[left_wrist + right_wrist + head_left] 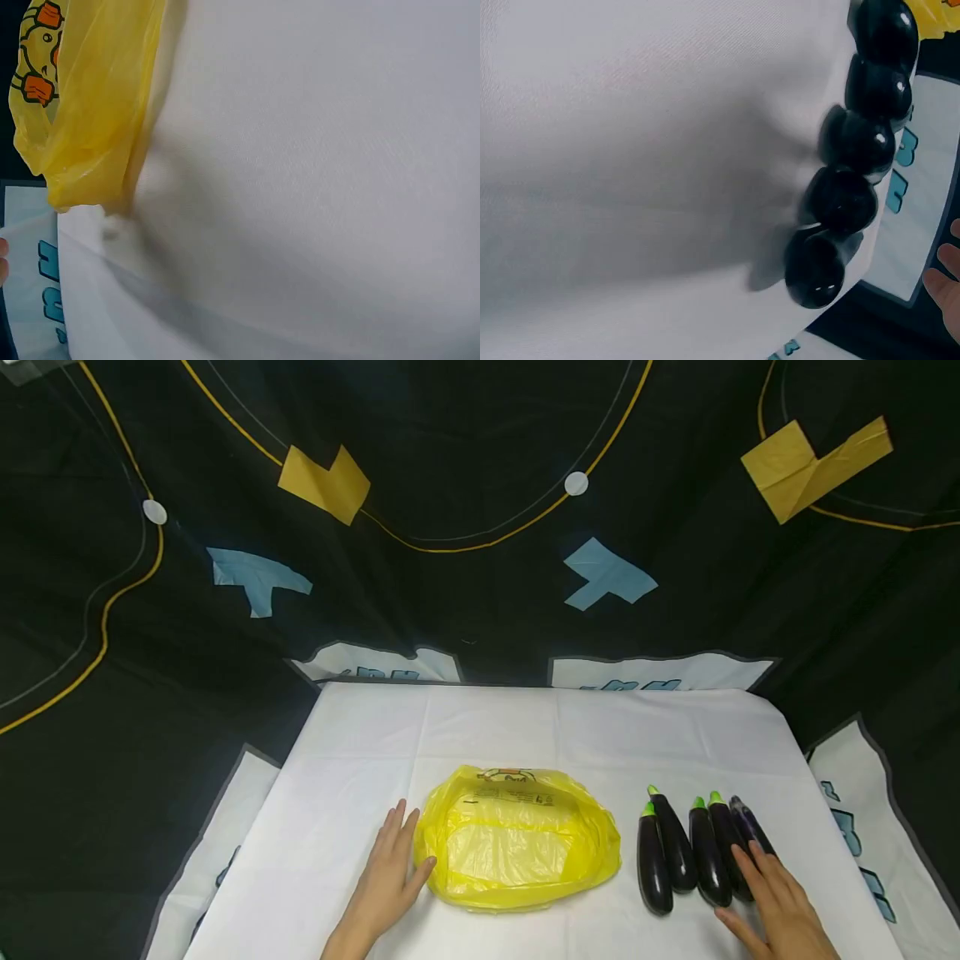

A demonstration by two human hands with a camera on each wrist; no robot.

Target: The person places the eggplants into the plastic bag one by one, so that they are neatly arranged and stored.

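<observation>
Eggplants lie lined up by my right fingers, likely for easy reach; yellow bag beside my left fingers; both uncurled, gripping nothing.

the bag is crinkled plastic, the eggplants smooth and glossy, the tablecloth matt, probably woven.

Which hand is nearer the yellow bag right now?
Left: the left hand is at the left edge of the yellow bag; the right hand is farther off, to its right, by the eggplants.
</observation>
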